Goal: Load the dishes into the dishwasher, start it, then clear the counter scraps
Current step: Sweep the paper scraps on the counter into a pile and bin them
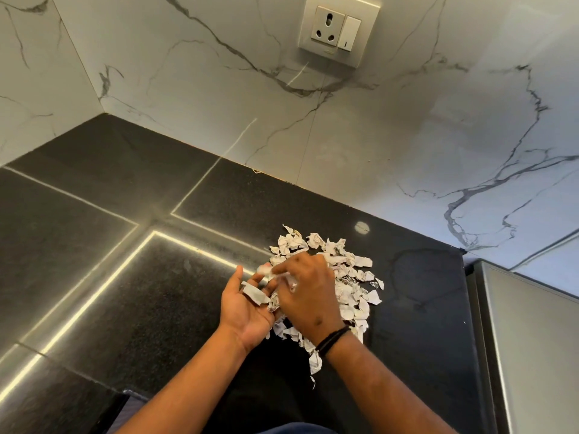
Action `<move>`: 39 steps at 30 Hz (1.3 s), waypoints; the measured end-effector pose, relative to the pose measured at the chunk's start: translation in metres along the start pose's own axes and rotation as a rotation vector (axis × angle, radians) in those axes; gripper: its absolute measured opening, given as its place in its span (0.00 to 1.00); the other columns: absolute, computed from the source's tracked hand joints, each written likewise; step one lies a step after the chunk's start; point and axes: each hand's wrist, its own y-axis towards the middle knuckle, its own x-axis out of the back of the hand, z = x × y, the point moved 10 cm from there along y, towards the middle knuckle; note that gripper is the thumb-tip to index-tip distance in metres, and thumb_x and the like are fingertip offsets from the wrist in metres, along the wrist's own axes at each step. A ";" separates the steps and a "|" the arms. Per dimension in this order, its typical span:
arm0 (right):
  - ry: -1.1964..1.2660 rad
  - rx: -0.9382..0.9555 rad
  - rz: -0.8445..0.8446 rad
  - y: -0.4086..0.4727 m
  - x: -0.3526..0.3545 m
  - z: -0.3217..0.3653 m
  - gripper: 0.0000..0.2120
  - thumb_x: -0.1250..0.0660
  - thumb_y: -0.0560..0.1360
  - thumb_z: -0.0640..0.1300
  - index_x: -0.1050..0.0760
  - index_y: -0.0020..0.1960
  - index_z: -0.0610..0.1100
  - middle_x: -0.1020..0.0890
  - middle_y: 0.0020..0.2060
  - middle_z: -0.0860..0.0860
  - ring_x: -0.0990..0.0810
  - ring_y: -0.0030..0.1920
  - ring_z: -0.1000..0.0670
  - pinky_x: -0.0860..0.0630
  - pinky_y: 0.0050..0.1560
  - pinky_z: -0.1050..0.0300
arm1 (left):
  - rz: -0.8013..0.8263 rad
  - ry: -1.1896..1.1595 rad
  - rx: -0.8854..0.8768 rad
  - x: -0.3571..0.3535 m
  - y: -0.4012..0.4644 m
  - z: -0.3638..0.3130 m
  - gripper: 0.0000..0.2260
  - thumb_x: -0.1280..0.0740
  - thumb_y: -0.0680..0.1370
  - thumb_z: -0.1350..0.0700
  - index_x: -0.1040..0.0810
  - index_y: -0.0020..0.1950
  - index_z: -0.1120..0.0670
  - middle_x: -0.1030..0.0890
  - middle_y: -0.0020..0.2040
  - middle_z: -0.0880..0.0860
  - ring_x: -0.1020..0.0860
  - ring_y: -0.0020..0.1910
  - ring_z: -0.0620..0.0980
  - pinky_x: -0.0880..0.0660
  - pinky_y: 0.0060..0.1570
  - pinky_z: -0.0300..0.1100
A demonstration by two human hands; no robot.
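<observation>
Black speckled stone makes up the surface (pixel 131 277), which runs into a corner of white marble-veined wall (pixel 219 98) with a socket (pixel 340 29) set high in it. At the right edge stands a grey metal appliance (pixel 526 346).

Torn, crumpled paper scraps (pixel 347 277) lie in a loose heap on the surface, toward its right side and near the front edge. Both hands meet at the heap's left border. Palm up and open, fingers spread, the left hand (pixel 247 305) lies just beside the heap with a few scraps (pixel 257 294) resting on its palm and fingers. Palm down, the right hand (pixel 308 292) covers the middle of the heap, its fingers curled and reaching across to the left palm; they appear to pinch some scraps, though blur hides the grip. A dark band (pixel 332 338) circles the right wrist. Most scraps spread out beyond and to the right of that hand.
</observation>
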 end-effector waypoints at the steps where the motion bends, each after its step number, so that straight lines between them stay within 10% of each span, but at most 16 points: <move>1: 0.085 -0.007 0.033 -0.002 -0.004 0.001 0.11 0.35 0.70 0.41 0.18 0.45 0.54 0.21 0.44 0.59 0.26 0.49 0.53 0.28 0.50 0.53 | 0.027 -0.019 -0.001 -0.003 0.000 -0.002 0.25 0.38 0.78 0.38 0.22 0.64 0.55 0.18 0.61 0.61 0.19 0.59 0.61 0.24 0.59 0.57; 7: 0.158 -0.229 -0.121 0.013 0.008 -0.058 0.16 0.39 0.71 0.32 0.18 0.48 0.47 0.19 0.46 0.53 0.22 0.50 0.51 0.23 0.52 0.47 | 0.029 -0.050 -0.053 0.001 -0.003 -0.022 0.17 0.38 0.80 0.47 0.20 0.62 0.56 0.19 0.61 0.62 0.20 0.58 0.62 0.20 0.53 0.58; 13: -0.427 0.029 0.452 0.021 -0.059 -0.055 0.23 0.34 0.76 0.39 0.26 0.68 0.57 0.26 0.64 0.54 0.33 0.63 0.46 0.31 0.62 0.48 | -0.021 -0.081 -0.084 0.013 -0.003 -0.029 0.19 0.39 0.81 0.46 0.21 0.65 0.57 0.17 0.55 0.62 0.18 0.53 0.61 0.18 0.48 0.55; 19: -0.547 0.108 0.394 0.020 -0.057 -0.059 0.08 0.35 0.81 0.47 0.19 0.57 0.51 0.21 0.51 0.53 0.32 0.53 0.50 0.31 0.54 0.53 | -0.051 -0.069 -0.085 0.017 -0.006 -0.027 0.18 0.38 0.81 0.46 0.20 0.62 0.57 0.16 0.54 0.62 0.20 0.56 0.61 0.20 0.52 0.55; 28: -0.234 -0.007 -0.098 0.026 0.033 -0.042 0.03 0.26 0.74 0.41 0.15 0.46 0.48 0.18 0.41 0.54 0.28 0.44 0.51 0.27 0.44 0.55 | -0.074 -0.008 -0.063 0.009 -0.005 -0.011 0.19 0.38 0.81 0.46 0.21 0.63 0.58 0.17 0.53 0.63 0.19 0.53 0.62 0.25 0.61 0.56; 36: 0.232 -0.031 0.227 -0.003 -0.015 0.004 0.12 0.28 0.72 0.37 0.16 0.52 0.50 0.19 0.46 0.53 0.23 0.45 0.54 0.25 0.48 0.62 | 0.036 -0.033 -0.059 -0.012 -0.008 -0.007 0.25 0.39 0.80 0.39 0.23 0.69 0.55 0.17 0.59 0.61 0.16 0.54 0.59 0.26 0.63 0.55; 39: 0.346 -0.134 0.105 0.004 0.004 -0.019 0.10 0.30 0.74 0.34 0.17 0.50 0.47 0.17 0.47 0.54 0.20 0.44 0.58 0.22 0.46 0.67 | 0.057 -0.042 -0.063 -0.012 -0.011 -0.011 0.23 0.39 0.81 0.40 0.22 0.66 0.55 0.20 0.65 0.64 0.20 0.62 0.64 0.29 0.67 0.59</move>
